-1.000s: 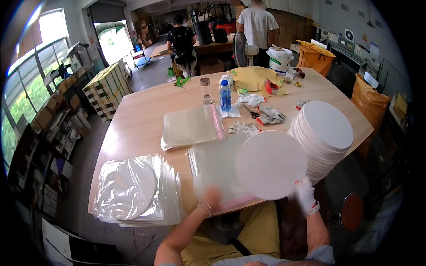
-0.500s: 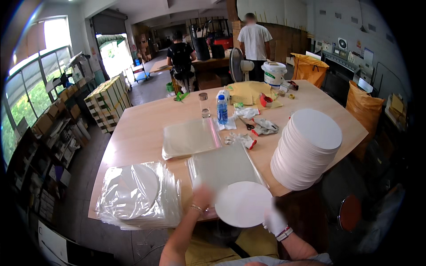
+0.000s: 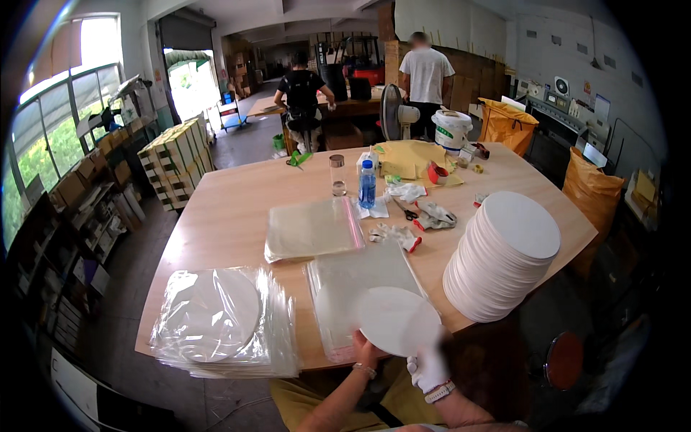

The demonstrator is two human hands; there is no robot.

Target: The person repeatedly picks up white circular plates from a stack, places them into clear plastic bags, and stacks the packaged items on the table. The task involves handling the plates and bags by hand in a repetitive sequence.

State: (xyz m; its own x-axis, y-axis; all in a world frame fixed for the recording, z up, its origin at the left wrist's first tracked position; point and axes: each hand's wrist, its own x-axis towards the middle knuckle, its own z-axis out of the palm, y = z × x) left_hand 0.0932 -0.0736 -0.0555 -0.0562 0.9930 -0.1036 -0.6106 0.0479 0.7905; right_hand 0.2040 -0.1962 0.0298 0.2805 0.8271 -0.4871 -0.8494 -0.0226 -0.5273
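A flat white round disc [image 3: 397, 317] is held tilted over the near edge of the table. My bare left hand [image 3: 365, 349] grips its lower left rim, fingers partly hidden beneath it. My right hand [image 3: 430, 369], in a white glove, holds the lower right rim; blur smears part of that hand. Under the disc lies a stack of clear plastic bags [image 3: 378, 263], where a pale rounded shape shows faintly at the left. To the right rises a tall leaning stack of white discs [image 3: 504, 259]. On the left sits a pile of bagged discs [image 3: 223, 317] in shiny clear film.
Another stack of clear bags [image 3: 313, 227] with a pink edge lies farther back. Beyond it stand a glass [image 3: 337, 176] and a blue bottle [image 3: 367, 186]. Gloves [image 3: 396, 236], scissors [image 3: 407, 212], tape and a white bucket [image 3: 452, 132] sit toward the far right. Two people work behind.
My left hand has moved right, from the bag stack to the disc's lower left rim. The disc is tilted more, and my right hand has shifted slightly left.
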